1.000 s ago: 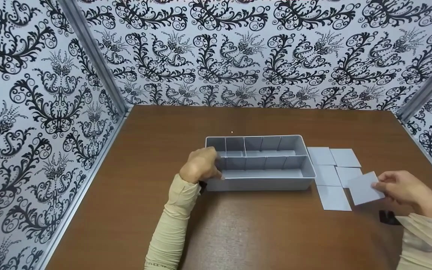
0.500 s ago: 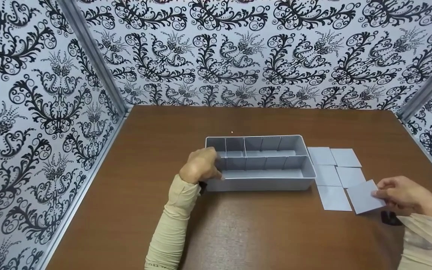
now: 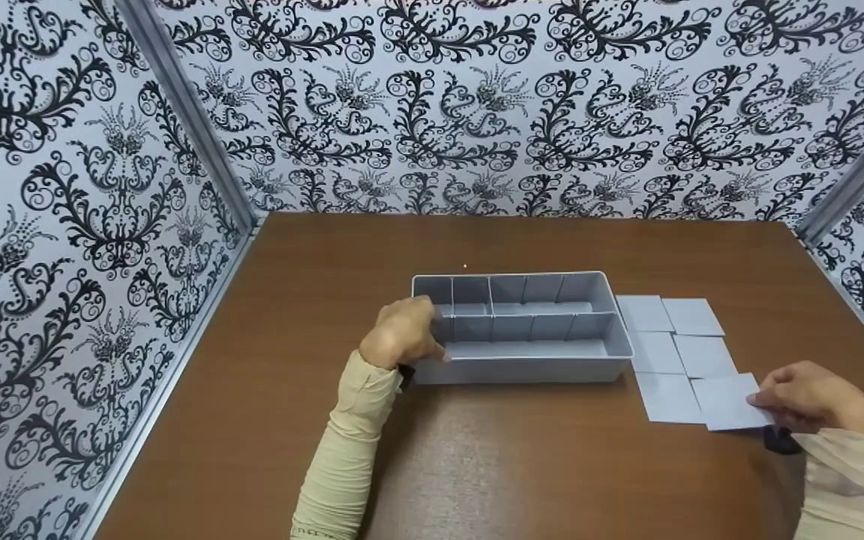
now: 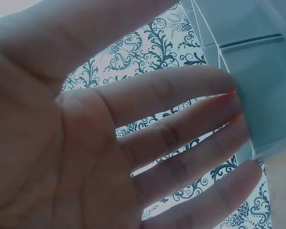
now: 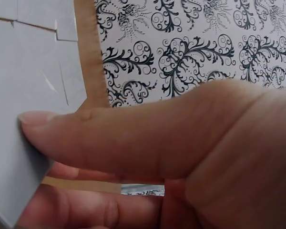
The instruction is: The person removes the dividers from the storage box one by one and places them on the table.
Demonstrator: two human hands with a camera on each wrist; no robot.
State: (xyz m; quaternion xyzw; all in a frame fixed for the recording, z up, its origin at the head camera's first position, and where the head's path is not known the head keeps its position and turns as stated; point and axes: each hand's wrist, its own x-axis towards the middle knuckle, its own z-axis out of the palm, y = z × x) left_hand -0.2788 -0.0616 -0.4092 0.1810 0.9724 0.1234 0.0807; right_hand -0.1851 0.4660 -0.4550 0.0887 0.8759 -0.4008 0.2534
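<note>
My right hand (image 3: 814,397) pinches a square white card (image 3: 728,403) by its right side. In the right wrist view the thumb lies on top of the card (image 5: 12,157) and the fingers are under it. This card lies low at the near right corner of a two-column layout of similar white cards (image 3: 657,352) on the table. My left hand (image 3: 402,330) rests at the left end of a grey divided tray (image 3: 522,369). In the left wrist view its fingers stretch out straight and slightly apart, tips at the tray wall.
The brown wooden table (image 3: 492,465) is bordered by patterned panels (image 3: 477,112) at the back and sides. The tray has a long lengthwise divider (image 3: 544,315) and a short cross divider. White cards lie just beside its right end.
My right hand has moved down and toward me, turning the card flatter and squarer beside the near left card. The left hand and tray have stayed put.
</note>
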